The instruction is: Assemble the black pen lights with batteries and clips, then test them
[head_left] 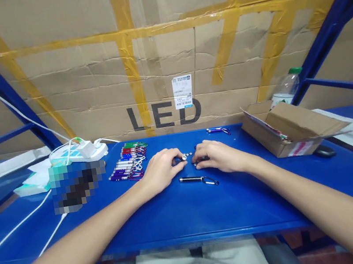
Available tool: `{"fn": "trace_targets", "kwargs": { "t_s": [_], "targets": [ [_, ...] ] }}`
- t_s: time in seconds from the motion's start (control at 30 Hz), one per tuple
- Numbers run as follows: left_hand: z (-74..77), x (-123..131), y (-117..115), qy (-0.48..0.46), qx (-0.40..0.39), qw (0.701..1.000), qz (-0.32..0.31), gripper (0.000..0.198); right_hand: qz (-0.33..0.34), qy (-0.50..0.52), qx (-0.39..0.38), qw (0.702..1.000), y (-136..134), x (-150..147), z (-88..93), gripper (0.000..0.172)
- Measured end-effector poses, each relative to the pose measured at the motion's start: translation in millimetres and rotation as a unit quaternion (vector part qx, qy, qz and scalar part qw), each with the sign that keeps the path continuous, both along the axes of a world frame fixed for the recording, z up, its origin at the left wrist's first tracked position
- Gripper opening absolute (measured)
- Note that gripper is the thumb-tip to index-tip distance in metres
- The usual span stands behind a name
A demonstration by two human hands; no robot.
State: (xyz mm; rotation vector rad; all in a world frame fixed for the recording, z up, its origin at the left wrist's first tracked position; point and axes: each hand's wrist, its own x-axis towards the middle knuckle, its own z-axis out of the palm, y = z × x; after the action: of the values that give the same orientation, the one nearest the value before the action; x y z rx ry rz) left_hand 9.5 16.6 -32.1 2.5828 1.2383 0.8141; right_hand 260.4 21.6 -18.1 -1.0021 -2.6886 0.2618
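Note:
My left hand rests on the blue table with thumb and forefinger closed at a small silver disc that looks like a button cell. Just beyond the fingertips lie more small silver discs. Opposite it, my right hand is curled palm down, fingers drawn together over small dark pieces they mostly hide. Between the wrists and nearer to me lies a black pen-shaped flashlight with a black carabiner clip.
Several coloured flashlights with clips lie in a row at left, beside a white power strip and cables. A blue flashlight is at the back. An open cardboard box and a plastic bottle stand right.

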Motion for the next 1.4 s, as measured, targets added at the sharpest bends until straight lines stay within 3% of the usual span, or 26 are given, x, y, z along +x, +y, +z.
{"fn": "trace_targets", "kwargs": {
  "t_s": [0.37, 0.5, 0.6, 0.77, 0.87, 1.17, 1.4],
  "targets": [
    [1.2, 1, 0, 0.014, -0.011, 1.0, 0.006, 0.01, -0.019, 0.028, -0.017, 0.999, -10, -8, -6.0, 0.014],
    [3.0, 1, -1, -0.017, -0.061, 0.998, -0.01, 0.012, -0.038, 0.104, -0.026, 0.993, -9, -9, -6.7, 0.012],
    [3.5, 2, -1, -0.055, -0.117, 0.991, -0.021, 0.017, -0.061, 0.197, -0.049, 0.977, -8, -11, -4.8, 0.007],
    [2.0, 3, -1, -0.083, -0.147, 0.985, -0.036, 0.021, -0.042, 0.345, -0.154, 0.925, -8, -17, -1.6, 0.017],
    [2.7, 3, -2, -0.086, -0.161, 0.982, -0.043, 0.021, -0.03, 0.366, -0.186, 0.911, -9, -19, -2.4, 0.023],
    [2.2, 7, -7, -0.082, -0.145, 0.985, -0.053, 0.02, -0.046, 0.344, -0.152, 0.925, -16, -26, -2.6, 0.023],
    [-2.8, 7, -5, -0.07, -0.082, 0.994, -0.031, 0.017, -0.046, 0.326, -0.069, 0.942, -17, -27, -1.1, 0.027]
  ]
}}
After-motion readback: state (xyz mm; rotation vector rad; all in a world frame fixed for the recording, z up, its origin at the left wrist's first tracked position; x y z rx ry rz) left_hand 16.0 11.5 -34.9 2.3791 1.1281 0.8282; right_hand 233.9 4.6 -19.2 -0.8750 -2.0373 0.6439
